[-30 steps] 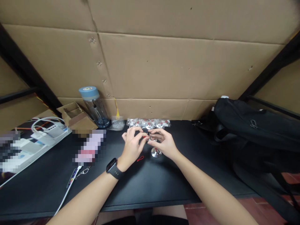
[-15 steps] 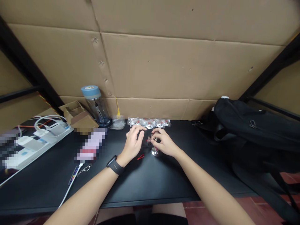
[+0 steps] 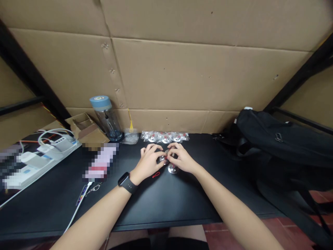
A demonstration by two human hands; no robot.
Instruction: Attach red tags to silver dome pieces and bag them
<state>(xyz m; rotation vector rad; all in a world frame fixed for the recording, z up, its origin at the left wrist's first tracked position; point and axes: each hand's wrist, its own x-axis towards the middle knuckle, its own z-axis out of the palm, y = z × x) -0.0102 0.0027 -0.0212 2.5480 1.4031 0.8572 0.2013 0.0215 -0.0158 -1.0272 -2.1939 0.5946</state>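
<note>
Between my hands is a shiny metal disc [image 3: 163, 158] with a bit of red cord at its centre, perhaps a small cymbal. My right hand [image 3: 182, 160] pinches at the red cord, its fingertips partly hiding the disc. My left hand [image 3: 147, 162], with a dark watch on its wrist, has thumb and index finger closed at the disc's left side. Just below the right fingers a second metal disc [image 3: 172, 169] lies on the black table [image 3: 166, 205]. A small red cord loop [image 3: 156, 174] lies below the left fingers.
Several metal discs in clear bags [image 3: 165, 138] line the back. To the left are a bottle [image 3: 105, 116], an opened cardboard box [image 3: 88, 128], a blurred-out phone [image 3: 102, 161] on a cable and a power strip [image 3: 39, 159]. At the right sits a black backpack [image 3: 283, 139].
My left hand has moved right and its thumb and index finger have closed in on the disc. My right hand stays in nearly the same place, still pinching.
</note>
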